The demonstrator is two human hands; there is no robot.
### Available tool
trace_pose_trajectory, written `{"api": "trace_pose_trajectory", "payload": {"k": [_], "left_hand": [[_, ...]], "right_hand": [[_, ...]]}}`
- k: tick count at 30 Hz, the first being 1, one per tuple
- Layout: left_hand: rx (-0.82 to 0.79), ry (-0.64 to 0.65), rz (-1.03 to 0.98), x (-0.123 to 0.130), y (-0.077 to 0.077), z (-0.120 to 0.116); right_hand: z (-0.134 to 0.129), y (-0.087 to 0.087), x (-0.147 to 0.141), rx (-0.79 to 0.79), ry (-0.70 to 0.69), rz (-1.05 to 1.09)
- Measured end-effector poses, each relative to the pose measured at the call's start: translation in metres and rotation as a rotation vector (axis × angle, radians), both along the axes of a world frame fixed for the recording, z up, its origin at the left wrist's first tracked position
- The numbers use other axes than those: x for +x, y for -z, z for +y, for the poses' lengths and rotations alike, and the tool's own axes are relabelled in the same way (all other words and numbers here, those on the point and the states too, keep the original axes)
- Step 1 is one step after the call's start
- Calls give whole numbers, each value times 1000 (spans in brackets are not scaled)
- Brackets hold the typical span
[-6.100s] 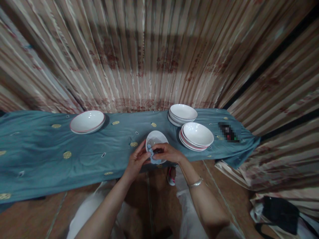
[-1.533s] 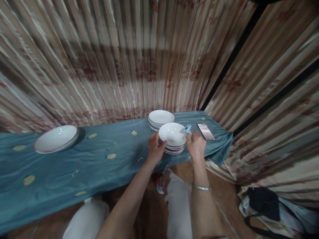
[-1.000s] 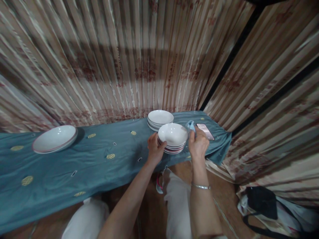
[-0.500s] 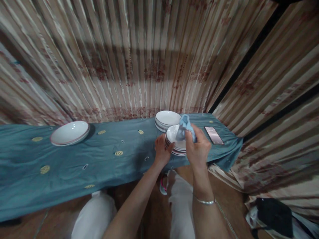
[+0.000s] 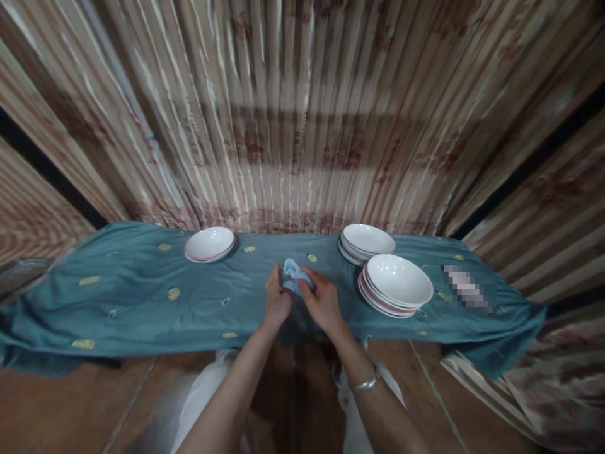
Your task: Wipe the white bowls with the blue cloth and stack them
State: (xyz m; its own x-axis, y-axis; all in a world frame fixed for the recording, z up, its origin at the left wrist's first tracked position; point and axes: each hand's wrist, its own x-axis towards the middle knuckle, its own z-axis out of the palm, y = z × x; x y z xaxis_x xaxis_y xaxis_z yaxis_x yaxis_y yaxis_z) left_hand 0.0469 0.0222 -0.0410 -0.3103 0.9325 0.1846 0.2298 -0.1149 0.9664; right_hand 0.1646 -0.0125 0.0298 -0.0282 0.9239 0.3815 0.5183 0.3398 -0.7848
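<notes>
one cloth (image 5: 291,268) in right hand (image 5: 325,302); curtain print (image 5: 299,148) unreadable

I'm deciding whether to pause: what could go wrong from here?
The right hand, holding a crumpled light-blue cloth, is close to the nearer stack of round white bowls; a sideways swing might knock them. That stack stands near the front edge of the wrinkled teal tablecloth, so tugging the fabric could shift it.

Long cloth-covered table (image 5: 142,321) ran across, teal with pineapple print.
Red-rimmed bowl (image 5: 210,243) sat left; rear bowl stack (image 5: 367,239) and front bowl stack (image 5: 399,280) stood close together, right; pixelated object (image 5: 467,289) lay beyond.
</notes>
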Motion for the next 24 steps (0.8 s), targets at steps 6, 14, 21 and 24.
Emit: {"api": "trace_pose_trajectory", "payload": {"k": [6, 14, 21, 24], "left_hand": [[-52, -171, -72, -67, -1, 5], [-30, -394, -137, -133, -6, 11], [-40, -415, -73, -170, 2, 28], [-21, -377, -60, -176, 10, 34]], "right_hand": [[9, 14, -36, -107, -67, -12], [53, 22, -96, -216, -126, -144], [121, 3, -162, -306, -73, -390], [144, 1, -179, -326, -43, -452]]}}
